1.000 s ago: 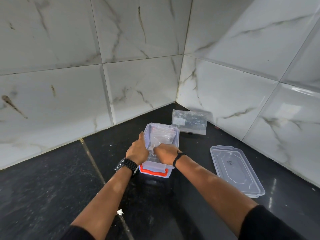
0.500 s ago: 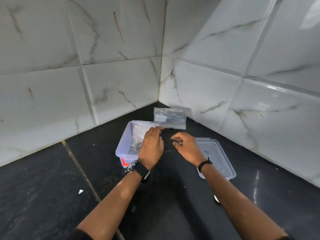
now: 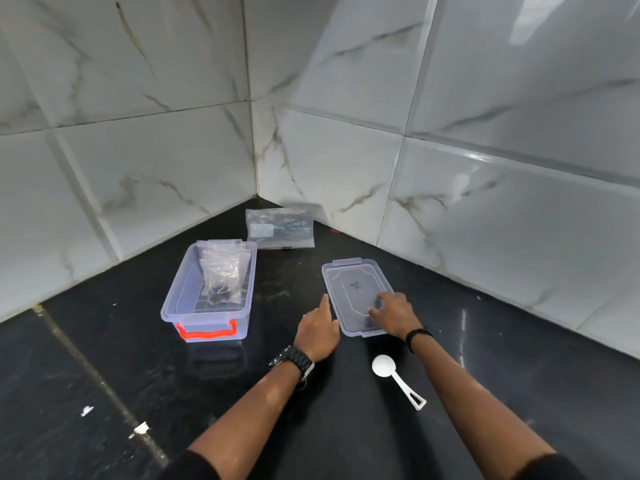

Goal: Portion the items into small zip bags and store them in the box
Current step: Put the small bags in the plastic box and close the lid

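Note:
A clear plastic box (image 3: 180, 299) with an orange handle stands open on the black counter, left of centre. Small zip bags (image 3: 223, 275) with dark contents lean inside it. The box's clear lid (image 3: 349, 282) lies flat on the counter to the right. My right hand (image 3: 394, 313) rests on the lid's near right corner, fingers spread over the surface. My left hand (image 3: 317, 327) is at the lid's near left edge, index finger stretched along it, holding nothing. A larger clear bag (image 3: 280, 228) with dark items lies at the back corner.
A white measuring spoon (image 3: 398, 381) lies on the counter between my forearms, near the lid. Marble-tiled walls close the counter at the back and right. Small white scraps (image 3: 140, 429) lie at the near left.
Both hands have left the box and moved right to the lid. The zip bags now stand in the box untouched. The view has swung so the spoon shows.

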